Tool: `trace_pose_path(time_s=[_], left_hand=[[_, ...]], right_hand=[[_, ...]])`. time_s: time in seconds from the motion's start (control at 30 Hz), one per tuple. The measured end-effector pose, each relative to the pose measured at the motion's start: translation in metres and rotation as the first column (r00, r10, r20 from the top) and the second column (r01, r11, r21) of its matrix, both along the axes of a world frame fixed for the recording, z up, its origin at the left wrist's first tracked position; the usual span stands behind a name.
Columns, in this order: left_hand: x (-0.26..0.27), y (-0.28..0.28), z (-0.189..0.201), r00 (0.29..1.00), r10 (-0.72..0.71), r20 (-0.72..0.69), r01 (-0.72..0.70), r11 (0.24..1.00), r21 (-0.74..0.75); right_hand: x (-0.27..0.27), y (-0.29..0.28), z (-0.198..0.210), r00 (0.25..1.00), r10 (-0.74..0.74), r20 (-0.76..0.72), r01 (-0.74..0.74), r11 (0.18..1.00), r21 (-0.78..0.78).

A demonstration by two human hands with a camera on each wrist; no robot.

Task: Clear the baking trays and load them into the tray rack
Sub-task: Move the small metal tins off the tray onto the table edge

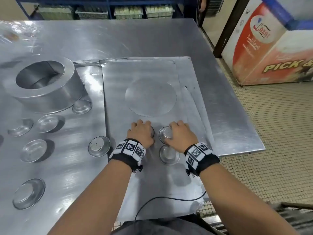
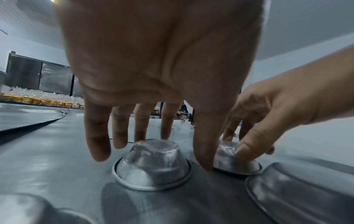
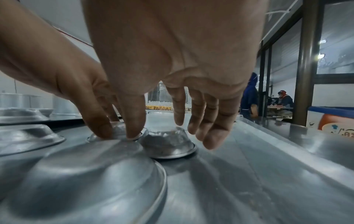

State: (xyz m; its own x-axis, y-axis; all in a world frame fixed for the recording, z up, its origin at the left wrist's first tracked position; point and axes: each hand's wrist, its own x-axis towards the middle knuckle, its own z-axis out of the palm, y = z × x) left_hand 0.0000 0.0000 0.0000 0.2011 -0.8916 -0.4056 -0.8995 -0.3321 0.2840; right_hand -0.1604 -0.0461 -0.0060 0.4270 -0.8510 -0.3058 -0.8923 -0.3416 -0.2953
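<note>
Curling half-open, left hand (image 1: 141, 134) fingers (image 2: 95, 136) pinch one upturned cup (image 2: 153, 163); right hand (image 1: 181, 134) fingers (image 3: 210, 121) pinch the neighbouring cup (image 3: 166, 142).

Nine small moulds (image 1: 99, 145), at least two stacked baking trays (image 1: 140, 73), one round disc (image 1: 150, 97), one large tin (image 1: 50, 97).

Steel worktable (image 1: 152, 39); beige tiled floor (image 1: 271, 167); red-white chest freezer (image 1: 264, 48) right; blue crate shelving (image 1: 109, 12) behind.
</note>
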Motion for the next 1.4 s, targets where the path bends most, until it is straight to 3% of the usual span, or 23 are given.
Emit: trace_pose_path(time_s=[0.27, 0.57, 0.73, 1.13, 1.4], left_hand=[[0.001, -0.009, -0.007, 0.998, -0.025, 0.053, 0.023, 0.999, 0.039], [-0.007, -0.025, 0.006, 0.98, -0.093, 0.179, 0.071, 0.989, 0.129], [-0.013, -0.03, 0.015, 0.985, -0.051, 0.163, 0.026, 0.988, 0.151], [-0.082, -0.05, 0.053, 0.998, -0.055, 0.014, 0.055, 0.998, 0.002], [-0.146, -0.079, 0.05, 0.973, -0.225, -0.06, 0.223, 0.974, -0.046]], right_hand=[[0.01, -0.013, -0.014, 0.996, 0.01, -0.09, -0.006, 0.999, 0.036], [0.009, -0.03, -0.02, 1.0, -0.014, 0.018, 0.013, 0.996, 0.089], [-0.003, -0.04, -0.014, 0.998, 0.001, 0.068, -0.008, 0.993, 0.114], [-0.094, -0.062, 0.027, 0.977, -0.05, 0.21, 0.052, 0.999, -0.005], [-0.169, -0.073, 0.034, 0.978, -0.181, 0.107, 0.187, 0.982, -0.041]])
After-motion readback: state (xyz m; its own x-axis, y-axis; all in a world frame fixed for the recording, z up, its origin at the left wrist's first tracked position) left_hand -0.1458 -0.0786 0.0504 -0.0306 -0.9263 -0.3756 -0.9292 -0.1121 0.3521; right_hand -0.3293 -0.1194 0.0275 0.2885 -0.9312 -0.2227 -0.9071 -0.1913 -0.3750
